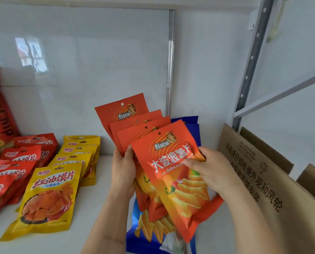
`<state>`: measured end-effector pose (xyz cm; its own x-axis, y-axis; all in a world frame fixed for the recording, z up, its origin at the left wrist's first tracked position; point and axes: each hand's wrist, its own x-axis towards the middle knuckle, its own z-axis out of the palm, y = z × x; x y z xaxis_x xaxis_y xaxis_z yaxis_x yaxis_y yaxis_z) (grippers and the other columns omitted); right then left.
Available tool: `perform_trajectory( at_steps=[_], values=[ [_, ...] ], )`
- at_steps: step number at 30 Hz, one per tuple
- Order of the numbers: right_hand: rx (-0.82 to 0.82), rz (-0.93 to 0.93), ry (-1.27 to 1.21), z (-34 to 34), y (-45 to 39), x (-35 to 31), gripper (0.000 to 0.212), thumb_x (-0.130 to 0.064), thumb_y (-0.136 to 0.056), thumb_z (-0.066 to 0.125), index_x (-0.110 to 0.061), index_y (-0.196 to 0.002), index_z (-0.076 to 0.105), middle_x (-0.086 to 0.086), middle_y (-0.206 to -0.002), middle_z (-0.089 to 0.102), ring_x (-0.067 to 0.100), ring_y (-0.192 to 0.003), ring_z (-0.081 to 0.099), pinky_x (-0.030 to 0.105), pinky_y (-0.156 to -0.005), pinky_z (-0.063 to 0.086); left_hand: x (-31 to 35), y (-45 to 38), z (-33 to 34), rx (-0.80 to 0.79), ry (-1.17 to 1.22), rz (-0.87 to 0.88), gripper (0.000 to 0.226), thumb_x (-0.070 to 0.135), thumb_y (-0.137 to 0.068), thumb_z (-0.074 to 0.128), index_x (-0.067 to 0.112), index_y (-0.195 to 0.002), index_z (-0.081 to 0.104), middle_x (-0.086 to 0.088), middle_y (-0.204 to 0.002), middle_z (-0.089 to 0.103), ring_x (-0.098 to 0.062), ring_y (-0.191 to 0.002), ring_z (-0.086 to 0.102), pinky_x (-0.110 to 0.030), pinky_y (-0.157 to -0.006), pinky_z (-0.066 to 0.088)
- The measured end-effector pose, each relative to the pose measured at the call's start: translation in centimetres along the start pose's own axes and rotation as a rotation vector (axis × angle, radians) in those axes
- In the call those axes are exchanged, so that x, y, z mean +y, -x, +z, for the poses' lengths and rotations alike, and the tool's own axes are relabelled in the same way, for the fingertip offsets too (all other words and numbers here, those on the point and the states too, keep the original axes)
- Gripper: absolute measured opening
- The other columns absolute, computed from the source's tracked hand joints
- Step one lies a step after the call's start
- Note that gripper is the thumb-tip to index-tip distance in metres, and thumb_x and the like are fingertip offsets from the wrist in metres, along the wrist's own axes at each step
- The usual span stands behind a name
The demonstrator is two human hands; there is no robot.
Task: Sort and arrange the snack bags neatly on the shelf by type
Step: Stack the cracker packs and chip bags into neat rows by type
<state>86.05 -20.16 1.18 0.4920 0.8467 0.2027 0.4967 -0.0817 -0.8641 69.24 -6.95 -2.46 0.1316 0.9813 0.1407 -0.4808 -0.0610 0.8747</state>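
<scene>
White shelf (98, 208) is carrying yellow bags (48, 197) leftward; I'm fanning orange chip bags (173, 180) above its right side, left hand (122, 171) gripping, right hand (210, 169) pinching the front one. I should be squaring edges before lowering.

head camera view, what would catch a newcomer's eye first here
A fan of orange snack bags at centre, held up by the left hand and right hand, with blue bags behind. Left of it, a row of yellow bags lies on the white shelf; a cardboard box stands at right.
</scene>
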Motion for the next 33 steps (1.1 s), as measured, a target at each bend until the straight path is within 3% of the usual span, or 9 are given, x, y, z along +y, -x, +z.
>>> perform_trajectory(
  at_steps=[2, 5, 9, 11, 13, 17, 24, 29, 33],
  values=[
    [0.019, 0.013, 0.032, 0.3, -0.1, 0.3, 0.014, -0.031, -0.085, 0.076, -0.023, -0.095, 0.07, -0.013, -0.086, 0.075, 0.006, -0.08, 0.071, 0.036, -0.084, 0.056, 0.2, 0.2, 0.1, 0.004, 0.039, -0.035, 0.018, 0.028, -0.106, 0.049, 0.035, -0.118, 0.059, 0.008, -0.096, 0.077, -0.018, -0.094, 0.074, -0.041, -0.087, 0.059],
    [0.008, 0.049, 0.091, 0.8, -0.2, 0.6, 0.017, -0.034, -0.084, 0.076, -0.024, -0.096, 0.067, -0.012, -0.09, 0.074, 0.009, -0.084, 0.07, 0.038, -0.084, 0.057, 0.2, 0.3, 0.1, 0.029, 0.048, -0.061, 0.02, 0.036, -0.105, 0.049, 0.034, -0.123, 0.058, 0.004, -0.112, 0.075, -0.019, -0.103, 0.073, -0.044, -0.095, 0.056],
    [-0.001, 0.065, 0.155, 1.7, -0.3, 1.1, 0.024, -0.039, -0.082, 0.077, -0.026, -0.099, 0.066, -0.011, -0.098, 0.072, 0.013, -0.089, 0.069, 0.04, -0.084, 0.057, 0.4, 0.4, 0.1, 0.01, 0.036, -0.066, 0.043, 0.064, -0.092, 0.05, 0.034, -0.121, 0.06, 0.002, -0.111, 0.075, -0.018, -0.1, 0.074, -0.044, -0.092, 0.058],
    [0.005, 0.07, 0.19, 1.8, -0.1, 1.0, 0.024, -0.04, -0.084, 0.075, -0.026, -0.1, 0.065, -0.012, -0.099, 0.071, 0.013, -0.09, 0.068, 0.038, -0.084, 0.057, 0.5, 0.7, 0.2, -0.029, 0.04, -0.066, 0.061, 0.069, -0.081, 0.053, 0.03, -0.128, 0.056, 0.001, -0.11, 0.075, -0.016, -0.094, 0.075, -0.038, -0.081, 0.061],
    [0.018, 0.073, 0.202, 1.8, -0.1, 1.1, 0.023, -0.04, -0.084, 0.075, -0.026, -0.099, 0.065, -0.011, -0.098, 0.071, 0.013, -0.089, 0.068, 0.038, -0.084, 0.056, 0.7, 0.9, 0.3, -0.071, 0.04, -0.067, 0.066, 0.063, -0.077, 0.061, 0.028, -0.132, 0.051, 0.001, -0.111, 0.075, -0.015, -0.091, 0.076, -0.033, -0.072, 0.061],
    [0.028, 0.088, 0.191, 2.0, -0.2, 1.5, 0.028, -0.044, -0.082, 0.075, -0.027, -0.102, 0.064, -0.011, -0.1, 0.071, 0.013, -0.089, 0.068, 0.039, -0.083, 0.057, 0.6, 0.7, 0.1, -0.15, 0.002, -0.113, 0.068, 0.039, -0.076, 0.084, 0.029, -0.134, 0.049, -0.003, -0.116, 0.075, -0.028, -0.098, 0.075, -0.051, -0.085, 0.06],
    [0.036, 0.078, 0.181, 1.8, 0.1, 1.4, 0.036, -0.054, -0.081, 0.073, -0.028, -0.104, 0.061, -0.013, -0.102, 0.068, 0.01, -0.093, 0.067, 0.039, -0.083, 0.058, 0.4, 0.9, 0.0, -0.089, 0.079, -0.101, 0.043, 0.009, -0.091, 0.069, 0.021, -0.13, 0.057, -0.008, -0.113, 0.075, -0.032, -0.098, 0.074, -0.053, -0.088, 0.058],
    [0.004, -0.026, 0.212, 1.6, 1.3, 0.0, 0.04, -0.065, -0.084, 0.061, -0.033, -0.107, 0.057, -0.015, -0.106, 0.064, 0.007, -0.097, 0.062, 0.037, -0.086, 0.055, 2.6, 1.3, 0.0, -0.042, 0.094, -0.06, 0.038, 0.008, -0.093, 0.066, 0.018, -0.129, 0.06, -0.009, -0.114, 0.075, -0.034, -0.103, 0.072, -0.057, -0.093, 0.055],
    [-0.04, -0.088, 0.12, 2.1, 2.7, -2.3, 0.036, -0.063, -0.089, 0.055, -0.036, -0.112, 0.053, -0.019, -0.106, 0.065, 0.003, -0.099, 0.062, 0.031, -0.085, 0.052, 5.2, 2.2, -0.5, 0.006, 0.09, -0.025, 0.034, 0.009, -0.092, 0.067, 0.019, -0.124, 0.063, -0.008, -0.111, 0.076, -0.034, -0.099, 0.073, -0.054, -0.088, 0.058]
  ],
)
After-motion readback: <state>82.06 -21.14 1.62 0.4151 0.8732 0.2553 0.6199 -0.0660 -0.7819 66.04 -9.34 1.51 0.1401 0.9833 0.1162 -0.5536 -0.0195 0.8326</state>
